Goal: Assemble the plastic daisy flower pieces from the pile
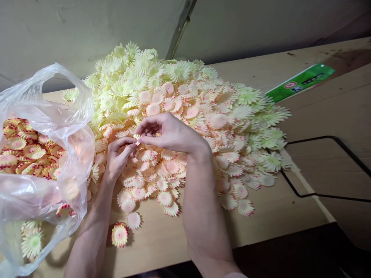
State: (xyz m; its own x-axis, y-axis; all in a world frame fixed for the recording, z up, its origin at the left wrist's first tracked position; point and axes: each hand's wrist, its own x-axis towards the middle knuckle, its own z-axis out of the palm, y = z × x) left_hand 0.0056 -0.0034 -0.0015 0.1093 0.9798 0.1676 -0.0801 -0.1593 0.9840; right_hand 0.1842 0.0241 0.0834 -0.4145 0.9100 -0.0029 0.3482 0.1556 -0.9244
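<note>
Narrow fingertip pinches of the left hand (118,157) and right hand (171,133) meet on one small pale-yellow piece (136,137). In the head view, we locate this piece above the near left portion of the heap of scalloped artificial-flower discs (174,166), right of the translucent plastic bag (74,154). We judge this one piece to be mid-handling; the heaped discs lie loose, and red-edged discs (34,151) fill part of the bag. How much is done or left overall, we cannot tell. The piece's frilled edge appears to point up-frame, its long axis slanting slightly from upper left to lower right; fingertips partly hide it.
</note>
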